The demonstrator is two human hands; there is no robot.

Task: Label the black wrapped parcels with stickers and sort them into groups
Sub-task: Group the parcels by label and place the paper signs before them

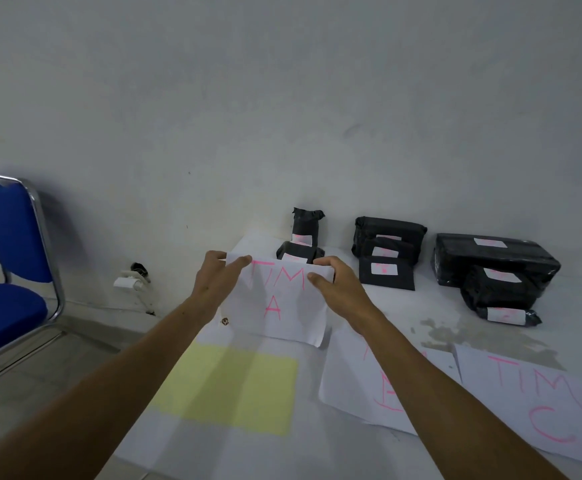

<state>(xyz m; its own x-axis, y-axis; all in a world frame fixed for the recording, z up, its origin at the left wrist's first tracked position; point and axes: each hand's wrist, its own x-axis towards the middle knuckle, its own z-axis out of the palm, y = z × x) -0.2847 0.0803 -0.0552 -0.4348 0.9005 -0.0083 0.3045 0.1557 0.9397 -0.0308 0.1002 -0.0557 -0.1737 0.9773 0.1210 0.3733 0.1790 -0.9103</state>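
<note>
A white, stained table (403,306) stood against a plain grey wall (282,98); a blue padded chair (8,258) with a chrome frame stood at the left on a tiled floor. A pale yellow rectangular sheet (227,389) lay flat at the near left.

Three white paper sheets carried pink lettering. The left hand (218,278) and right hand (339,285) each pinched a top corner of the "TIM A" sheet (279,303), holding it upright. The partly hidden middle sheet (362,382) and the "TIM C" sheet (539,403) lay flat.

Eight black wrapped parcels, glossy and crinkled, each bearing a white sticker, stood along the far edge in three groups: two (305,233) behind the held sheet, three (388,249) in the middle, three (494,265) at the right.
</note>
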